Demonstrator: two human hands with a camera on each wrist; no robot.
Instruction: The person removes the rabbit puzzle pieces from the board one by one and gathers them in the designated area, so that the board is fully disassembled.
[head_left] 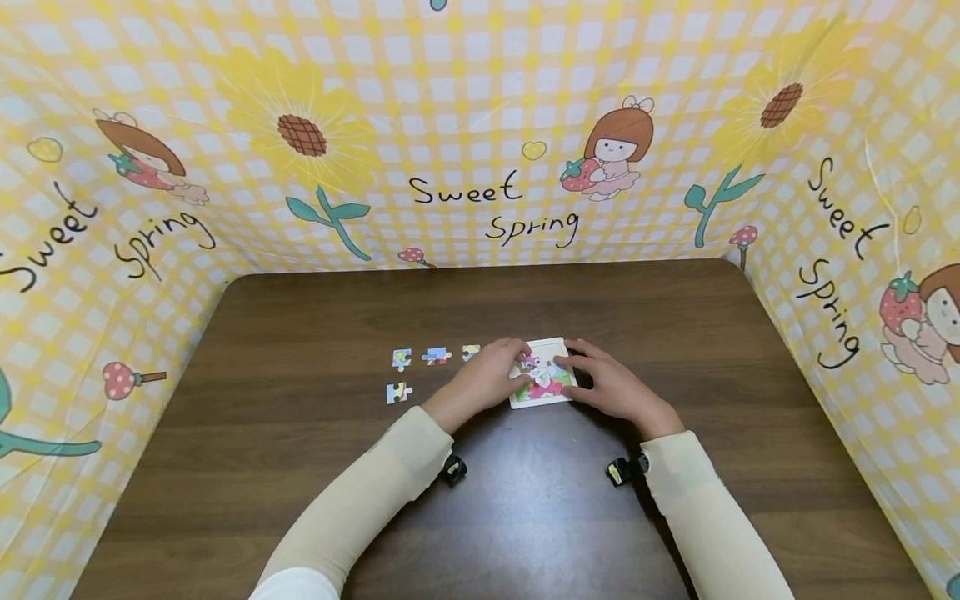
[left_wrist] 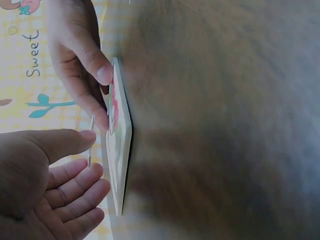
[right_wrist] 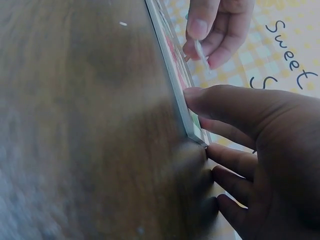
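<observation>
A jigsaw puzzle board point(head_left: 540, 403) with a white rim and a pink, white and green picture lies flat on the brown table. Over its left side is my left hand point(head_left: 483, 375), pinching a thin puzzle piece point(left_wrist: 90, 155) between thumb and fingers. The piece is seen edge-on in the left wrist view, above the board, so its picture is hidden. My right hand point(head_left: 618, 390) rests at the board's right side, fingers spread. Its thumb touches the near rim, the index finger reaches over the picture, and other fingers lie along the right edge.
Several loose puzzle pieces lie left of the board, among them a blue and yellow piece point(head_left: 402, 358), a blue and red piece point(head_left: 437, 356) and a lower piece point(head_left: 398, 392). A yellow checked cloth point(head_left: 465, 108) walls the table point(head_left: 300, 467) at the back and sides.
</observation>
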